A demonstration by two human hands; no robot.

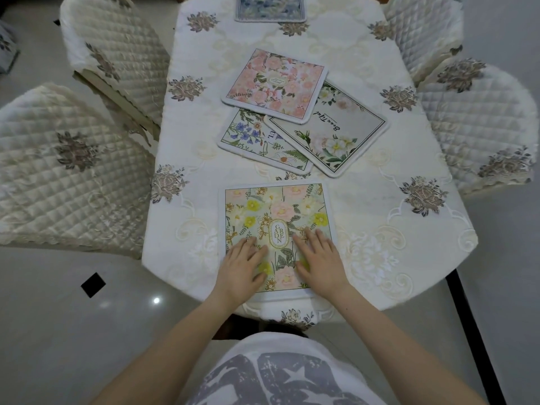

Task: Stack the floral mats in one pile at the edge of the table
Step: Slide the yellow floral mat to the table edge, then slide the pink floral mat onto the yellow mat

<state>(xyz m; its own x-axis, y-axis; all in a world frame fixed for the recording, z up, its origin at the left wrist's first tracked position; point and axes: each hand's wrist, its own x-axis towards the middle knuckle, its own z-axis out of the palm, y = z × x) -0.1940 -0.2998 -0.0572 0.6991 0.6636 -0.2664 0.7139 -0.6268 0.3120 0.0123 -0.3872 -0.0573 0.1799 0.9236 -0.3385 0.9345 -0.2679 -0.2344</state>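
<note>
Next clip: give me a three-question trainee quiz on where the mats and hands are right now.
1. True or false: both hands lie flat on the GARDEN mat at the near table edge.
2. Which mat lies on top in the overlapping group at mid-table? A) pink rose mat B) blue-flower mat C) white-flower mat
3. Fill in: apart from the group, at the far edge, lies the ____ mat.

Key
1. True: left hand and right hand rest palm down on it.
2. A: its corner covers both others.
3. Blue-grey; only part of it is in view.
</note>
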